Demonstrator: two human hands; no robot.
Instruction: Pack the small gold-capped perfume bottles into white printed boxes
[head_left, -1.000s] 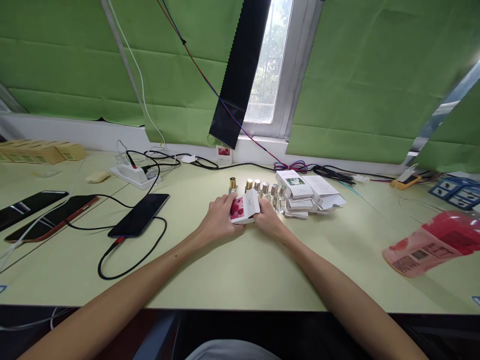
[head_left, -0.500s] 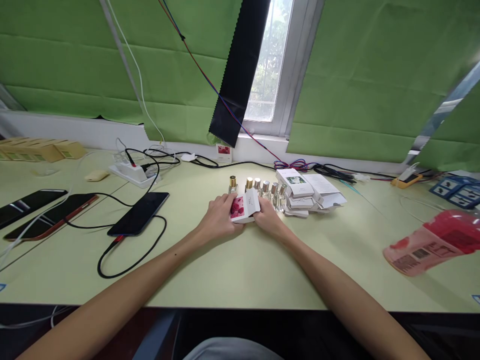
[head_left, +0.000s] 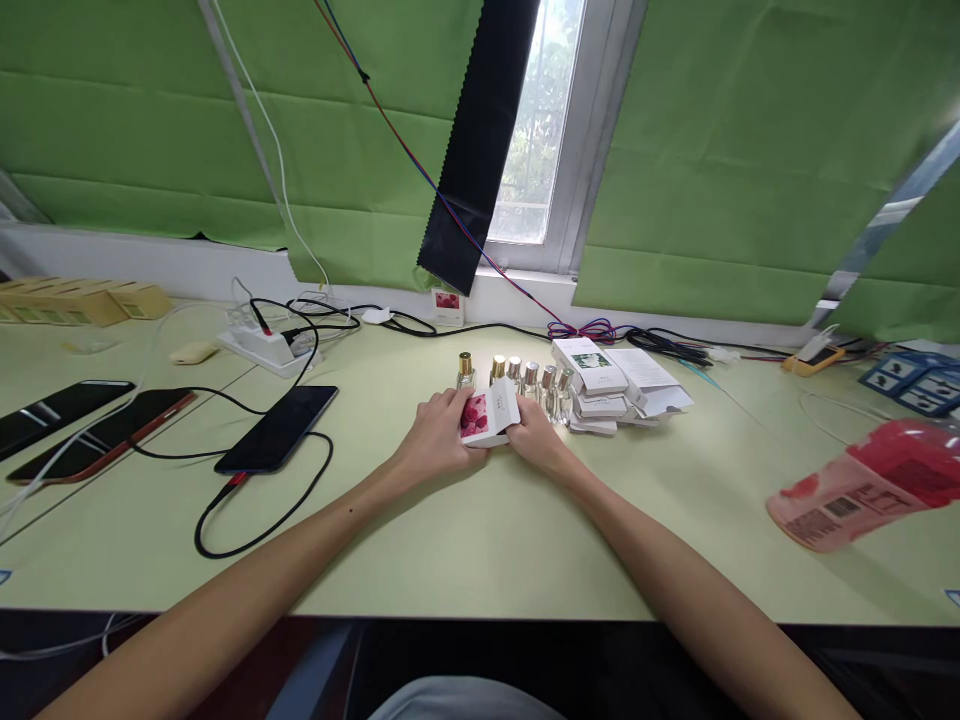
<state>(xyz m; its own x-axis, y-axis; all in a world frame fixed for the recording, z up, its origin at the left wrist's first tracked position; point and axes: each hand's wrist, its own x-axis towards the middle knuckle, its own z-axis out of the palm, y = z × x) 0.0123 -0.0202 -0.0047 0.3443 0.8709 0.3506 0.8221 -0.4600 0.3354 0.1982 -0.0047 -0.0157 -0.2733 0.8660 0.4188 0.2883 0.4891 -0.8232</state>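
Unmoved, left hand (head_left: 435,432) and right hand (head_left: 538,436) hold a white box (head_left: 489,414) (pink-printed).

1 bright window (head_left: 534,150) between green blinds (head_left: 720,150), above a pale table (head_left: 551,550).

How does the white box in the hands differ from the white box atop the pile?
The held box shows a pink-red picture; the top box shows a green-and-white one. The held box is gripped between the left hand and right hand; the top box rests untouched on the pile. Both are mostly white, with a printed picture.
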